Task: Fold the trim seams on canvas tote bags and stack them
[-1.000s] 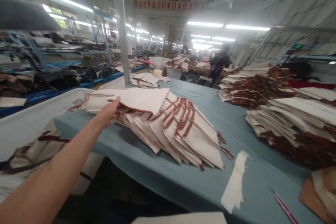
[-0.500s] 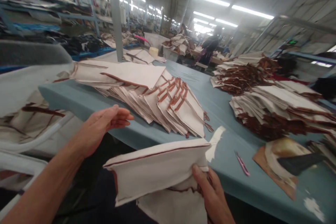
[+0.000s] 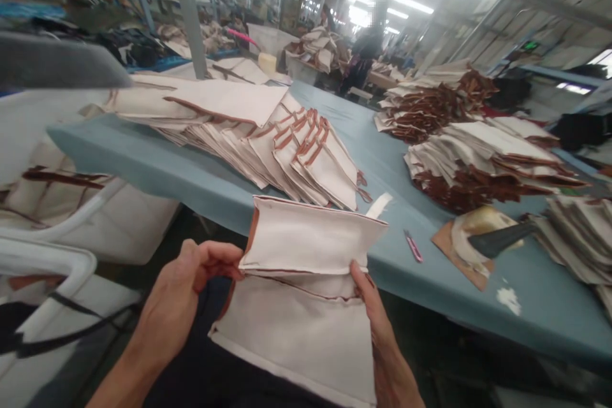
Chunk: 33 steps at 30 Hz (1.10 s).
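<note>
- We have the cream fabric piece (image 3: pixel 310 239) on the near side of the table (image 3: pixel 385 169), above the lap, probably because it can hang and spread freely there.
- Our right hand (image 3: pixel 385 331) is closed around the piece's right edge, thumb on top near the fold; this seems to carry most of the weight.
- Our left hand (image 3: pixel 179 287) is partly curled, its fingertips drawn together at the left edge beside the fold, and appears to pinch it lightly. With a hold on each side, we judge, the panels stay apart and the fold stays in sight.
- On the far side, straight ahead, a fanned pile (image 3: pixel 282 162) lies across the table's left half. The overlap leaves many edges exposed, which likely makes single pieces easier to lift.
- A larger panel (image 3: pixel 232 99) rests on the pile's left end.
- To the right, brown-edged stacks (image 3: pixel 492 146) sit farther back, perhaps to leave working room near the front.
- The pink cutter (image 3: pixel 414 247) lies near the front edge, presumably for quick reach, just left of a tan board (image 3: pixel 459 255).
- A white bin (image 3: pixel 138 223) stands at the left, below table height.
</note>
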Each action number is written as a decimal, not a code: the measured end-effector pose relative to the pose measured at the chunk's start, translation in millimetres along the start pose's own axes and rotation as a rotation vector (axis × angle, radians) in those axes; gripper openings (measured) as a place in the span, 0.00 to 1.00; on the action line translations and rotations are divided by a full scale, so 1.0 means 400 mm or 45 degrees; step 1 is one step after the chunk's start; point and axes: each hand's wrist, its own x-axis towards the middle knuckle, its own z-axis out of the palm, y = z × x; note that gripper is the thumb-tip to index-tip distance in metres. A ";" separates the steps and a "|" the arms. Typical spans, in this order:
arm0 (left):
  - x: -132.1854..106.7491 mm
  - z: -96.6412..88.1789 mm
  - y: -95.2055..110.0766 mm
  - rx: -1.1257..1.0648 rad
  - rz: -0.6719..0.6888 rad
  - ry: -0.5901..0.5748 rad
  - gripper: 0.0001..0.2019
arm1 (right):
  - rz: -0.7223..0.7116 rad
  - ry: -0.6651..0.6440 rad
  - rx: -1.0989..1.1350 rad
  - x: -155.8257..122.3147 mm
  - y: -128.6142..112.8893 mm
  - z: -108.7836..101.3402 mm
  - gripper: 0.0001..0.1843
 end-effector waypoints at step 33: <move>-0.110 0.067 0.070 0.622 0.544 -0.662 0.12 | -0.543 -0.804 -0.807 -0.138 -0.172 0.087 0.12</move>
